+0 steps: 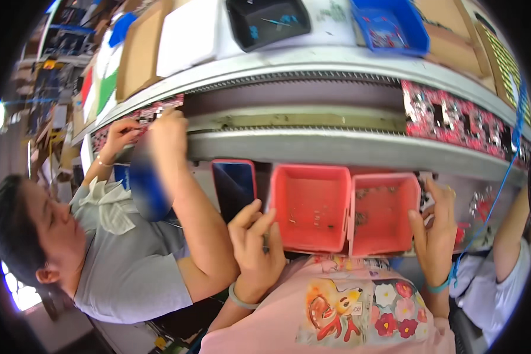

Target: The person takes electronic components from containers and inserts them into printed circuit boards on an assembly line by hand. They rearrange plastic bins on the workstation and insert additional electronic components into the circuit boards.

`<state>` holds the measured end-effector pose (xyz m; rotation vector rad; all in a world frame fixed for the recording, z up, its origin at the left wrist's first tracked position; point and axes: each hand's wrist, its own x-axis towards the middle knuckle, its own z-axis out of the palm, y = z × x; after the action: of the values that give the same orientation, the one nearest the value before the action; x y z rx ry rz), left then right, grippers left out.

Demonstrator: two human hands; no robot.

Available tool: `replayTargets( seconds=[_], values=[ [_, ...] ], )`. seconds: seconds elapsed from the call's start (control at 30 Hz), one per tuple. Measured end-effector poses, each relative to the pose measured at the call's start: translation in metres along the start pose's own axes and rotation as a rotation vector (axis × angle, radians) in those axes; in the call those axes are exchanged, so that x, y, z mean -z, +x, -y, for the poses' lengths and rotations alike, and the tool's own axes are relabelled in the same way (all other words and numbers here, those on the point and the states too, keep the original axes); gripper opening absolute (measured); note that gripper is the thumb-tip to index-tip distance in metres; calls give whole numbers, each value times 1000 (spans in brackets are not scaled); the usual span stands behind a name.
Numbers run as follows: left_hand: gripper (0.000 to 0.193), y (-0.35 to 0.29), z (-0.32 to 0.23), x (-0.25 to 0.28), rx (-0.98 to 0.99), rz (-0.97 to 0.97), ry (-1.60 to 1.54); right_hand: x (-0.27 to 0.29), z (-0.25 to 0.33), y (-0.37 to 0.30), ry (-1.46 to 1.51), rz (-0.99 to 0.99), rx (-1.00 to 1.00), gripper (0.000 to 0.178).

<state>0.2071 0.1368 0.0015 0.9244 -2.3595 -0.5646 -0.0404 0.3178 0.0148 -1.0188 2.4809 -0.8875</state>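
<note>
My left hand (256, 248) is raised by the left wall of a red bin (311, 243), its fingers loosely bent and apart with nothing visible in them. A few small dark parts lie on that bin's floor. Close beside it stands a second red bin (380, 245) with more small parts scattered inside. Just off this bin's right wall is my right hand (436, 218), thumb and forefinger spread; small dark and pale pieces show behind the gap. A blue band and cord (454, 271) circle my right wrist.
A red-edged phone (235, 186) stands left of the bins. Beyond runs a conveyor rail (301, 138) with red circuit boards (454, 121) at right. A co-worker's arm (197, 230) reaches to boards at left; another person's arm (511, 233) is at far right. Black tray (268, 26) and blue bin (389, 26) stand behind.
</note>
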Motion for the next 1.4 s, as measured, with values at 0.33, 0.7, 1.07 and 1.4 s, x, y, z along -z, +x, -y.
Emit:
replayTargets(
  seconds=[0.33, 0.7, 1.07, 1.4],
  values=[
    [68, 78, -81, -3, -107, -333, -868, 20, 16, -34, -72, -150, 28, 36],
    [42, 183, 88, -19, -109, 638, -1296, 29, 38, -66, -161, -246, 103, 37],
    [25, 292, 207, -101, -1264, 1196, -2253, 25, 19, -78, -211, -348, 208, 32],
    [52, 70, -123, -13, -128, -211, -1211, 14, -21, -66, -125, -321, 80, 26]
  ],
)
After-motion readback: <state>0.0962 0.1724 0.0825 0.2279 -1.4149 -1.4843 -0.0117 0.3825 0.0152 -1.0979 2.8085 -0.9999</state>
